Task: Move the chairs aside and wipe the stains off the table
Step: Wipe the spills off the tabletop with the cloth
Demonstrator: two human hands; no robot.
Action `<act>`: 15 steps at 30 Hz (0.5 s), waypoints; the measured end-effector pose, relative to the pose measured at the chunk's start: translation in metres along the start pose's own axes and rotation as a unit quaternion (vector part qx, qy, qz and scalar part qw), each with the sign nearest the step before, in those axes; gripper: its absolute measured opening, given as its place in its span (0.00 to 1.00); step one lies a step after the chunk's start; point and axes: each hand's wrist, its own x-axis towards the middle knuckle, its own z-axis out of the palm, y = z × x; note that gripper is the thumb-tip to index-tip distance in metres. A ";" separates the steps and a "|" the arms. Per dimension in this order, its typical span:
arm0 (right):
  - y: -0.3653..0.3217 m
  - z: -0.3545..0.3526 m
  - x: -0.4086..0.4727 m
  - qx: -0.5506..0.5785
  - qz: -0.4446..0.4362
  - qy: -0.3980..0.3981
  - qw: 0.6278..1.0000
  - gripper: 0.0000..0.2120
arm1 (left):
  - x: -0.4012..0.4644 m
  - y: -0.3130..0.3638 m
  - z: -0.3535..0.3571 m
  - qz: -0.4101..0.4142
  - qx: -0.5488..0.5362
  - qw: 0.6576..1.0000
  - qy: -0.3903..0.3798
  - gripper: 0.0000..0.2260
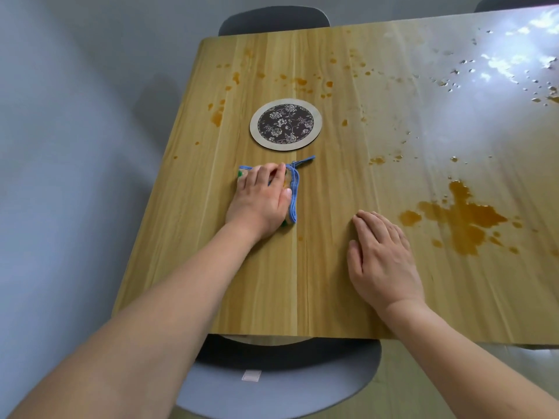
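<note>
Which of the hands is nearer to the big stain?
Right. The right hand lies flat on the table just left of the big stain. The left hand presses the cloth, farther left.

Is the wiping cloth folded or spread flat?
Folded: the blue-edged cloth is a small pad under the left hand, its edging doubled along one side.

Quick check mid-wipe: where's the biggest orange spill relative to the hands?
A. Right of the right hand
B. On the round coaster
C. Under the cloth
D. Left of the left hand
A: the large orange spill lies on the table to the right of the flat right hand, while the left hand presses the cloth well away.
</note>
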 end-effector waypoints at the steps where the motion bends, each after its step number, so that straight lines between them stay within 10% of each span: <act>1: 0.000 0.000 0.000 0.000 -0.001 -0.001 1.000 0.28 | -0.014 0.004 0.000 0.002 -0.005 1.000 -0.008 0.26; 8: -0.002 -0.003 0.000 0.003 0.005 -0.002 1.000 0.26 | -0.151 0.040 0.005 0.074 0.003 0.996 -0.050 0.28; 15: -0.004 -0.004 0.000 -0.004 0.002 -0.012 1.000 0.26 | -0.104 0.032 -0.002 0.061 -0.013 0.996 -0.063 0.29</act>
